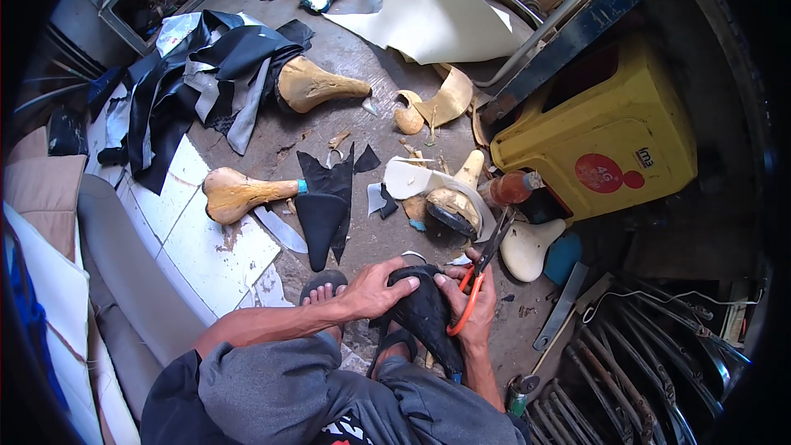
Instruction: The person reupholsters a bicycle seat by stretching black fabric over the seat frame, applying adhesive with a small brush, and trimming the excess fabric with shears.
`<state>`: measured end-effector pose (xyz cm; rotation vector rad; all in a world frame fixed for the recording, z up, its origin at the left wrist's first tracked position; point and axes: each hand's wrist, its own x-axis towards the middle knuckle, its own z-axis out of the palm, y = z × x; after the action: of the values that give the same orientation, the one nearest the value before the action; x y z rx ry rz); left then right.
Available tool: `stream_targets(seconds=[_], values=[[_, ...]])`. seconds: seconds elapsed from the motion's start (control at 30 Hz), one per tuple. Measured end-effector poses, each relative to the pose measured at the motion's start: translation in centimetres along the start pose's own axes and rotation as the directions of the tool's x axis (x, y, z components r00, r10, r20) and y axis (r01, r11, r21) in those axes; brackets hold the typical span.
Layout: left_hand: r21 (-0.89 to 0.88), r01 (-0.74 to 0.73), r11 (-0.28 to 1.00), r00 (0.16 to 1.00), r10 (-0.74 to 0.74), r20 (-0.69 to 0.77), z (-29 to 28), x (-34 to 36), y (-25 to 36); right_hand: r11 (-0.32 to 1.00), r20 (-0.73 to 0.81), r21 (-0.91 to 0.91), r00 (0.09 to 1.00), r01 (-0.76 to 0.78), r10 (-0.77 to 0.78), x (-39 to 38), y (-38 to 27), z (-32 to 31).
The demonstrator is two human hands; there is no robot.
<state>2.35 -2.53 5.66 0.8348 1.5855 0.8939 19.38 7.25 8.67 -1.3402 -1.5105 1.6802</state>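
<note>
My left hand [379,288] grips a bicycle-saddle shape covered in black material [424,321] between my knees, its thumb pressed on the wide upper end. My right hand [474,305] holds orange-handled scissors [461,313], blades pointing up and to the right, and its thumb also presses on the saddle's right edge. Just beyond my hands, a saddle form with loose white material [449,218] lies on the floor beside a bottle of reddish-brown liquid [507,189]. A flat black saddle-shaped piece [321,227] lies to the left.
Tan saddle forms [243,198], black and grey scraps [214,74] and a white sheet [437,16] lie around the floor [346,45]. A yellow plastic stool [651,132] stands at the right. Metal rails [626,363] fill the lower right. Cardboard and padded sheets [41,198] line the left.
</note>
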Motion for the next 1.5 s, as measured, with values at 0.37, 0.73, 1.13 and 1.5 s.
stream_targets(seconds=[0.37, 0.73, 1.13, 1.5], values=[[-0.135, 0.029, 0.990, 0.989, -0.048, -0.139, -2.1, 0.5, -1.8, 0.981, 0.158, -0.193, 0.987, 0.032, -0.001, -1.3, -6.5, -2.4], [-0.387, -0.210, 0.898, 0.946, 0.087, -0.313, -2.7, 1.4, -1.3, 0.846, 0.684, 0.049, 0.635, -0.531, 0.358, -2.4, -2.8, 0.8], [-0.174, -0.139, 0.975, 0.922, 0.063, -0.383, -4.2, 1.2, -0.4, 0.817, 0.726, 0.038, 0.578, -0.575, 0.373, -2.2, -2.7, 0.9], [-0.084, -0.227, 0.970, 0.880, 0.167, -0.445, -3.3, 0.8, -0.2, 0.748, 0.778, 0.138, 0.538, -0.649, 0.323, -2.3, -1.7, 1.0]])
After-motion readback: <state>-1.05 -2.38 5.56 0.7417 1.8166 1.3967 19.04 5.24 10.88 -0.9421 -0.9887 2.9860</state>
